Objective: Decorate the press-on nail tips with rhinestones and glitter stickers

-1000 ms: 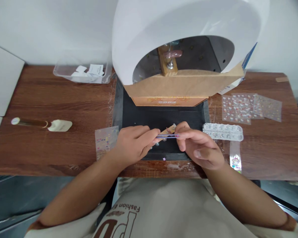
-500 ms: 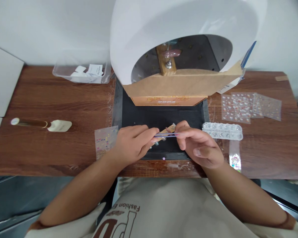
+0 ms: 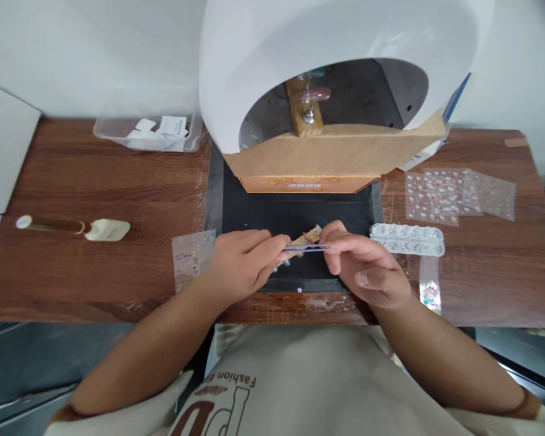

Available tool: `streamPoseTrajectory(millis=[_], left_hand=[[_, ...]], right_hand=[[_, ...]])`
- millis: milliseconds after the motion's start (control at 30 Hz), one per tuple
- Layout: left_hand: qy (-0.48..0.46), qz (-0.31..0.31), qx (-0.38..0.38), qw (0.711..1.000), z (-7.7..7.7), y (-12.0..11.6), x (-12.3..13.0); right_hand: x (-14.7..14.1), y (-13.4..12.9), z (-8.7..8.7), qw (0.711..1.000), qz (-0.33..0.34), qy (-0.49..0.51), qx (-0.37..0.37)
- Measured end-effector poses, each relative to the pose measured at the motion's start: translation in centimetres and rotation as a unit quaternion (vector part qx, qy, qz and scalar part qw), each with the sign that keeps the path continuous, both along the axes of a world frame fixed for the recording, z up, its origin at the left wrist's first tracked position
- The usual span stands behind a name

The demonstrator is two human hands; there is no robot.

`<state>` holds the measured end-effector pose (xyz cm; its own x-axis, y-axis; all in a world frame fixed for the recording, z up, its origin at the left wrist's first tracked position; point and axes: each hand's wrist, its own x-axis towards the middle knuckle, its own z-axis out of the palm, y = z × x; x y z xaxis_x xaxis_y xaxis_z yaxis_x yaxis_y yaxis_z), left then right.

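Between my hands runs a thin purple item (image 3: 305, 247), seen edge-on as two narrow lines; its exact kind I cannot make out. My left hand (image 3: 243, 266) is closed on its left end, thumb pressed along the fingers. At its right end, beside a small pink spot, the fingertips of my right hand (image 3: 367, 266) close on it, while the right thumb stays apart. Below and behind this item lies a wooden nail display stand (image 3: 309, 235) with nail tips on it, partly covered by my hands. It rests on a black mat (image 3: 272, 212).
A white lamp (image 3: 345, 30) holds another wooden stand (image 3: 306, 109) in its opening. To the right lie sticker sheets (image 3: 436, 197), a clear compartment case (image 3: 406, 240) and a small packet (image 3: 430, 284). Leftward are a sticker sheet (image 3: 191, 257), a bottle-like brush (image 3: 109, 230) and a clear bin (image 3: 109, 130).
Both hands keep almost the same pose on the purple item. The view has shifted very slightly; otherwise nothing has visibly moved.
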<state>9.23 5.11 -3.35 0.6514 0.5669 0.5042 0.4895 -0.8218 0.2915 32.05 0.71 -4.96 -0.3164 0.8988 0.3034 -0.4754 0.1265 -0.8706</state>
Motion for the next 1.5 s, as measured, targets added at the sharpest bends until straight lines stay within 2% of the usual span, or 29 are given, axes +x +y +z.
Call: streamPoseTrajectory(millis=[600, 1033, 1500], left_hand=[[-0.001, 0.005, -0.002, 1.000, 0.00, 0.01, -0.12], [0.000, 0.009, 0.048, 0.999, 0.17, 0.18, -0.25], [0.006, 0.033, 0.062, 0.997, 0.07, 0.12, -0.20]], right_hand=[[0.24, 0.02, -0.06, 1.000, -0.003, -0.007, -0.007], [0.26, 0.02, 0.14, 1.000, -0.001, 0.011, -0.025], [0.57, -0.01, 0.26, 1.000, -0.013, -0.011, -0.026]])
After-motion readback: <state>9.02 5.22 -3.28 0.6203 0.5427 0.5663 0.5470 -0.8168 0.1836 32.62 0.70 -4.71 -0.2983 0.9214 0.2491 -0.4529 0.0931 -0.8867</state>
